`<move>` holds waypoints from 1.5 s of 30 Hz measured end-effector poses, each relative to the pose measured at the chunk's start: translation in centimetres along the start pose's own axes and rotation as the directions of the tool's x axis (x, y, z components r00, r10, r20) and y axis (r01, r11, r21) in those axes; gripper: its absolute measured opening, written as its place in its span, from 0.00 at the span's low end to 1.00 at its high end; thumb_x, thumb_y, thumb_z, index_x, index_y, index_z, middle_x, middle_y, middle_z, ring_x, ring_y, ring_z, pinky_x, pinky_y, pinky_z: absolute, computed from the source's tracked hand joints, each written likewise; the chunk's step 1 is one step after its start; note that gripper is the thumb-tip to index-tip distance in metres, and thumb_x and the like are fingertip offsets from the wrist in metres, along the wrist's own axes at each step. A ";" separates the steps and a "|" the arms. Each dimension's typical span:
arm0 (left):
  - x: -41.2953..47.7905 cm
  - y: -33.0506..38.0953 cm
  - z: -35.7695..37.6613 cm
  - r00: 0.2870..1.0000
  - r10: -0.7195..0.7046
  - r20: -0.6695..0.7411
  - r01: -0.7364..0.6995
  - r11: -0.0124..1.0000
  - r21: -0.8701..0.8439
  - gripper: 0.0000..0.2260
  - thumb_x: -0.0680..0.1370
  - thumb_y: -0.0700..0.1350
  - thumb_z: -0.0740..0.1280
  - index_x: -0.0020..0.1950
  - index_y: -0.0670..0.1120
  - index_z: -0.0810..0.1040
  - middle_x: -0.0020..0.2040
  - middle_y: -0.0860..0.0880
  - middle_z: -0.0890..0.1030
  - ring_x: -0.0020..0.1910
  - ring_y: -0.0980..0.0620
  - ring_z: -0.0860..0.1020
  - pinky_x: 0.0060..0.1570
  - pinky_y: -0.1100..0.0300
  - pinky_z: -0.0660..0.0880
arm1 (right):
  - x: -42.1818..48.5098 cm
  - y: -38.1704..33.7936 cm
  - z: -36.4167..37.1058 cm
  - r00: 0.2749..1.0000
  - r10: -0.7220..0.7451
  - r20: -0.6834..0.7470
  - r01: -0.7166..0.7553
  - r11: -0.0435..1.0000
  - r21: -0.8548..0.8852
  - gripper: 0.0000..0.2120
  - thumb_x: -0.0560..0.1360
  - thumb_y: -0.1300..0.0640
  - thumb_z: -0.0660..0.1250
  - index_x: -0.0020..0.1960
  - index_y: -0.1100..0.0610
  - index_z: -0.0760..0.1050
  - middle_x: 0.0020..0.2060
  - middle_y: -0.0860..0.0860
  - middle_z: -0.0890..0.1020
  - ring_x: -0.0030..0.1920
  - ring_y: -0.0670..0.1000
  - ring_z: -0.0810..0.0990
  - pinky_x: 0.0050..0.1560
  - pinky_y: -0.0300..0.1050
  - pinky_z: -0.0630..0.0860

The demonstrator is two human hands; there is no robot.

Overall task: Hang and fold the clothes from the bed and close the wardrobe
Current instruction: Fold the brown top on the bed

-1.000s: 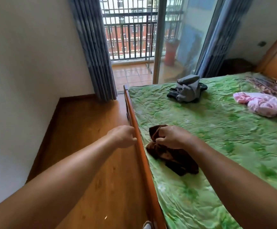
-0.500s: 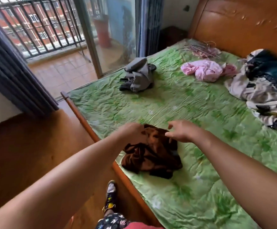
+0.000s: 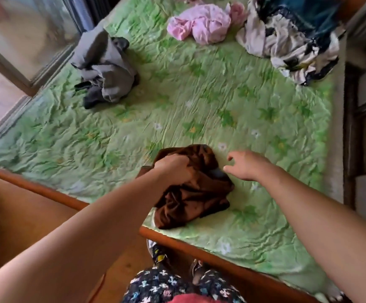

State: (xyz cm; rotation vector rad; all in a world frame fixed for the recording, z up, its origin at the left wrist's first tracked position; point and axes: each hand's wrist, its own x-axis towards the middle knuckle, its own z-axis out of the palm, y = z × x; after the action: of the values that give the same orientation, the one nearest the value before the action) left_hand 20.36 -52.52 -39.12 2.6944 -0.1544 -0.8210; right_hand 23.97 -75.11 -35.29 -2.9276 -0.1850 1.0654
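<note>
Green bed [image 3: 199, 110], barely started: gripping brown garment [image 3: 190, 200] at near edge with left hand [image 3: 173, 169], right hand [image 3: 246, 166] spread; other clothes [image 3: 201, 24] farther up, unfolded.

A green-covered, wood-framed bed [image 3: 35, 186] stands on a brown wooden floor [image 3: 13, 226] by a glass door [image 3: 24, 36].

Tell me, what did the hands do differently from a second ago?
The left hand moved from the bed rail onto the brown cloth and now grips it. The right hand let go of it and is open beside it. The grey clothes and pink clothes stayed put.
</note>
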 end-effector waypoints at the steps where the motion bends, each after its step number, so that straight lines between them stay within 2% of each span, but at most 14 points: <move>1: 1.5 0.0 0.8 1.000 0.001 -0.002 -0.001 1.000 0.003 0.16 0.73 0.61 0.59 0.52 0.53 0.78 0.54 0.52 0.80 0.49 0.46 0.79 0.36 0.57 0.74 | 1.1 0.8 0.7 1.000 0.021 0.004 -0.021 1.000 0.018 0.23 0.76 0.40 0.64 0.66 0.50 0.74 0.64 0.56 0.79 0.61 0.59 0.78 0.58 0.51 0.76; 3: 4.4 -0.3 2.7 1.000 0.003 0.011 -0.003 1.000 0.015 0.16 0.75 0.58 0.60 0.58 0.55 0.78 0.60 0.52 0.78 0.54 0.44 0.78 0.44 0.52 0.79 | 3.4 2.2 2.7 0.999 0.051 0.015 -0.052 0.997 0.054 0.22 0.77 0.42 0.65 0.67 0.51 0.74 0.64 0.57 0.78 0.62 0.59 0.78 0.59 0.50 0.76; 6: 8.8 -0.9 5.7 0.999 -0.016 0.045 0.013 0.998 0.059 0.18 0.76 0.54 0.61 0.65 0.53 0.75 0.67 0.48 0.74 0.65 0.40 0.73 0.52 0.46 0.76 | 7.5 3.9 6.4 0.996 0.068 0.053 -0.073 0.994 0.082 0.21 0.77 0.43 0.64 0.66 0.52 0.74 0.64 0.58 0.78 0.62 0.60 0.78 0.60 0.52 0.76; 13: 17.6 -1.3 12.9 0.999 0.032 0.021 -0.036 0.966 0.257 0.17 0.79 0.51 0.61 0.68 0.52 0.73 0.65 0.43 0.74 0.66 0.40 0.70 0.63 0.44 0.68 | 16.4 6.0 16.2 0.993 0.023 0.114 -0.032 0.996 0.079 0.14 0.80 0.52 0.62 0.63 0.55 0.75 0.61 0.58 0.80 0.60 0.61 0.79 0.59 0.53 0.77; 17: 20.9 -1.0 16.4 0.995 0.089 -0.037 -0.075 0.958 0.276 0.15 0.80 0.48 0.62 0.66 0.50 0.74 0.62 0.43 0.74 0.62 0.40 0.72 0.58 0.48 0.70 | 20.3 6.3 20.1 0.999 0.016 0.036 -0.017 0.999 0.037 0.18 0.79 0.57 0.62 0.68 0.52 0.71 0.62 0.58 0.76 0.62 0.63 0.76 0.62 0.55 0.76; 21: 21.2 -1.5 18.9 0.999 0.022 0.047 -0.036 0.948 0.315 0.23 0.76 0.55 0.70 0.69 0.52 0.71 0.68 0.41 0.64 0.65 0.38 0.66 0.57 0.43 0.71 | 22.3 5.9 22.5 0.995 0.073 0.067 -0.080 0.991 0.110 0.30 0.78 0.56 0.65 0.77 0.48 0.58 0.65 0.60 0.72 0.64 0.64 0.74 0.63 0.57 0.75; 23: 20.6 -2.0 19.5 0.997 -0.020 0.077 -0.005 0.949 0.315 0.27 0.75 0.53 0.72 0.71 0.54 0.67 0.68 0.41 0.60 0.65 0.38 0.65 0.54 0.42 0.72 | 22.3 5.4 23.1 0.992 0.083 0.091 -0.098 0.979 0.178 0.27 0.78 0.57 0.64 0.75 0.51 0.61 0.61 0.61 0.77 0.60 0.64 0.78 0.59 0.56 0.77; 25: 19.6 -2.2 19.1 0.996 -0.053 0.074 0.031 0.963 0.268 0.27 0.76 0.46 0.71 0.72 0.54 0.64 0.65 0.41 0.61 0.60 0.39 0.68 0.46 0.47 0.72 | 21.7 5.4 22.9 0.994 0.090 0.061 -0.100 0.976 0.194 0.17 0.78 0.55 0.64 0.66 0.54 0.67 0.56 0.60 0.80 0.57 0.63 0.80 0.54 0.54 0.77; 29: 17.2 -2.0 15.1 0.996 -0.087 0.032 0.079 0.976 0.202 0.19 0.78 0.44 0.67 0.68 0.52 0.68 0.61 0.42 0.65 0.55 0.39 0.73 0.40 0.49 0.71 | 18.9 5.6 18.0 0.992 0.074 -0.103 -0.040 0.953 0.299 0.03 0.77 0.55 0.61 0.50 0.53 0.68 0.43 0.57 0.78 0.50 0.64 0.80 0.43 0.51 0.72; 32: 15.0 -1.9 10.0 0.993 -0.114 -0.024 0.117 0.972 0.206 0.16 0.76 0.51 0.68 0.64 0.52 0.73 0.63 0.44 0.64 0.59 0.40 0.71 0.42 0.49 0.73 | 15.9 5.4 11.3 0.963 0.023 -0.267 0.092 0.907 0.411 0.08 0.75 0.61 0.62 0.54 0.56 0.73 0.45 0.62 0.81 0.49 0.65 0.79 0.44 0.53 0.72; 37: 10.7 -1.1 0.4 0.994 -0.108 -0.025 0.110 0.941 0.319 0.16 0.73 0.57 0.67 0.60 0.55 0.77 0.63 0.48 0.71 0.64 0.44 0.69 0.59 0.44 0.70 | 9.2 3.8 -1.4 0.844 -0.031 -0.536 0.324 0.825 0.464 0.14 0.75 0.63 0.62 0.58 0.55 0.77 0.48 0.59 0.83 0.50 0.60 0.81 0.47 0.49 0.74; 40: 8.2 1.5 -5.5 0.995 -0.071 -0.073 0.076 0.995 0.063 0.20 0.73 0.57 0.69 0.63 0.53 0.74 0.61 0.46 0.76 0.58 0.43 0.77 0.58 0.49 0.74 | 4.2 2.2 -8.9 0.733 -0.105 -0.673 0.493 0.763 0.418 0.13 0.73 0.65 0.62 0.55 0.55 0.78 0.46 0.56 0.83 0.48 0.59 0.80 0.47 0.49 0.73; 42: 6.9 4.2 -9.6 0.980 0.064 -0.188 -0.100 0.977 -0.188 0.28 0.72 0.52 0.73 0.69 0.47 0.71 0.62 0.42 0.78 0.59 0.40 0.77 0.57 0.52 0.74 | 0.6 1.3 -13.4 0.656 -0.149 -0.740 0.574 0.735 0.360 0.14 0.72 0.64 0.61 0.54 0.55 0.78 0.44 0.56 0.82 0.46 0.59 0.80 0.45 0.49 0.72; 45: 5.3 8.6 -15.6 0.920 0.200 -0.336 -0.304 0.906 -0.294 0.27 0.73 0.44 0.76 0.70 0.43 0.72 0.64 0.44 0.77 0.62 0.47 0.75 0.58 0.60 0.69 | -4.3 1.5 -19.4 0.569 -0.173 -0.804 0.643 0.704 0.303 0.15 0.71 0.63 0.60 0.55 0.54 0.77 0.45 0.56 0.82 0.46 0.58 0.79 0.45 0.47 0.72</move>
State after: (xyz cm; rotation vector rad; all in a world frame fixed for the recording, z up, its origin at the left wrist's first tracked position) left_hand 33.36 -57.43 -26.85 2.3640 -0.2619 -0.3182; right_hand 33.27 -76.75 -17.74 -2.2820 -0.4395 -0.1788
